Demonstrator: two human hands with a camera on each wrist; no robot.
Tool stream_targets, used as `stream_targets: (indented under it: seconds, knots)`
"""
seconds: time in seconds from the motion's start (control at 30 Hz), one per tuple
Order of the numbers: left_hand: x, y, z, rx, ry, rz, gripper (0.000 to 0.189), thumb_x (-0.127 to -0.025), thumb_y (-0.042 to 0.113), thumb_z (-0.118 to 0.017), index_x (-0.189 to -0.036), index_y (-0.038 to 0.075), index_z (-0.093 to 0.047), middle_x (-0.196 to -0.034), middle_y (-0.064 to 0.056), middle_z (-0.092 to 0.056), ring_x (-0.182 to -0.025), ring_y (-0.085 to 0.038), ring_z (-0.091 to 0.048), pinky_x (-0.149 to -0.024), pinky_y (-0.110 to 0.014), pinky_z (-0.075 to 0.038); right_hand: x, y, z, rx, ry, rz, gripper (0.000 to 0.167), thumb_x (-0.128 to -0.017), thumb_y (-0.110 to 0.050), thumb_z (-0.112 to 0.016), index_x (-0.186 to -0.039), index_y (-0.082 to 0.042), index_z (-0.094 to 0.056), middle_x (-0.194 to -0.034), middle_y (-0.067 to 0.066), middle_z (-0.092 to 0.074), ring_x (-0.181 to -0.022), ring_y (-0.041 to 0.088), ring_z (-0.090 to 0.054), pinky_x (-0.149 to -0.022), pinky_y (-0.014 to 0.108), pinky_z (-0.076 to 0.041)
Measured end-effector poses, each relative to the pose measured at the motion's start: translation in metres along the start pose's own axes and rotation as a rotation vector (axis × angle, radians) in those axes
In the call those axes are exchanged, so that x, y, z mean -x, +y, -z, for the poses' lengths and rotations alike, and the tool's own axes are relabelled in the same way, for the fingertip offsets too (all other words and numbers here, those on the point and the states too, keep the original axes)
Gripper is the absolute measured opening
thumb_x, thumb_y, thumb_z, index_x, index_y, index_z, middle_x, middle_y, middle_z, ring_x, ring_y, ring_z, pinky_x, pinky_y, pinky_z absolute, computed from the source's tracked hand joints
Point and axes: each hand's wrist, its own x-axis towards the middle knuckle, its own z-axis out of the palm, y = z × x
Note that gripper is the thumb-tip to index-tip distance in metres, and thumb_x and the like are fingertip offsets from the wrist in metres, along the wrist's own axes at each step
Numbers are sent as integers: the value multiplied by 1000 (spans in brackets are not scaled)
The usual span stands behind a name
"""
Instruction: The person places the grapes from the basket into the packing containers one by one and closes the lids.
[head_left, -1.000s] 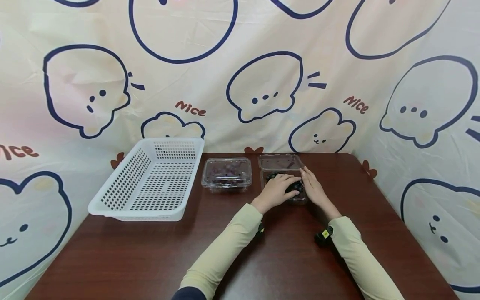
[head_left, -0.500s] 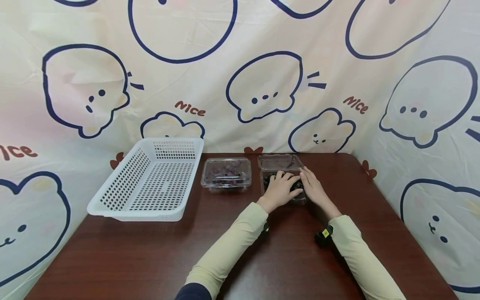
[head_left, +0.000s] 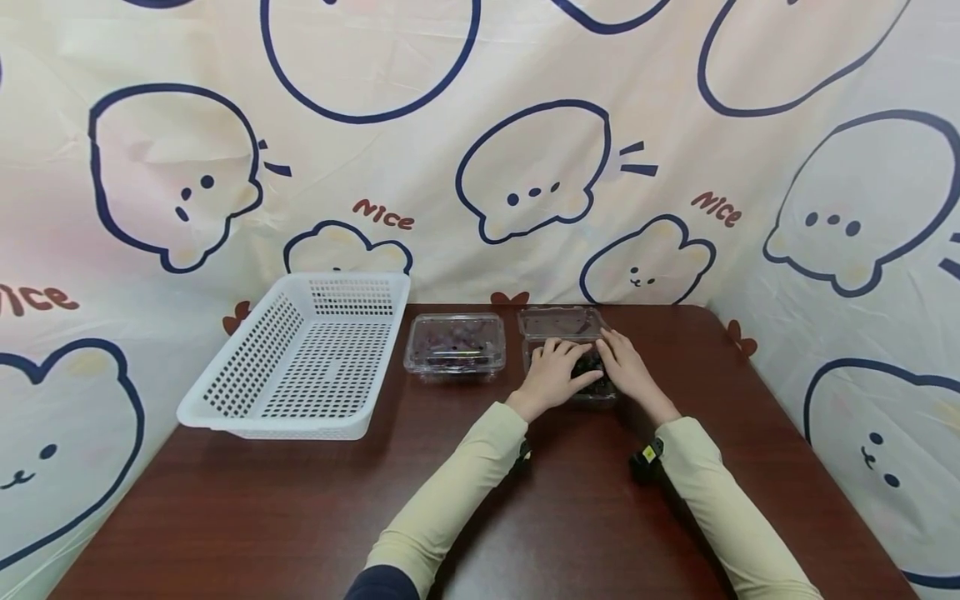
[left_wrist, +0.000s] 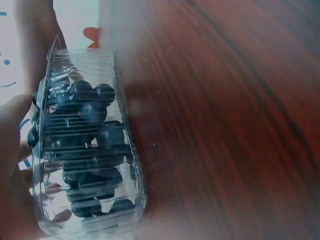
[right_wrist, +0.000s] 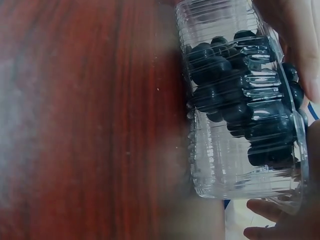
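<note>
A clear plastic clamshell box point(head_left: 595, 402) stands at the back right with its lid point(head_left: 561, 321) raised. It holds dark round fruit point(left_wrist: 92, 140) that look like black grapes. My left hand point(head_left: 551, 375) reaches over the left side with fingers spread. Some fingertips show through the clear wall in the left wrist view, among the fruit. Whether they grasp any fruit is hidden. My right hand point(head_left: 628, 367) lies along the right side, fingers fairly straight and touching the rim. More of the dark fruit point(right_wrist: 235, 95) shows through the box wall in the right wrist view.
A second clear clamshell point(head_left: 455, 344), lid down, holds reddish-purple fruit left of the first. A large white perforated basket point(head_left: 352, 429) stands farther left. All stand on a dark brown wooden table point(head_left: 300, 517), with a printed cloth point(head_left: 420, 150) behind and at the sides.
My left hand shifted right over the fruit, then back a little left, fingers still spread over the box. The right hand stayed at the box's right side. The head view tilted slightly.
</note>
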Motion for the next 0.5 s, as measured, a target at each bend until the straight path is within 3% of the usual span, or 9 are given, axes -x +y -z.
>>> stream_targets:
  seconds: [0.5]
  knots:
    - [4,-21,7,98,41,67,58,-94,55,-36,-141,22,-39,-141,-4,-42,-132,-26,-28,-107,-49,-27,-12,2,5,-4,-68,-25,65,-101,-41,-21,-145,6,-17,-145,35,-17,-131,51,-20,-102,63,-22]
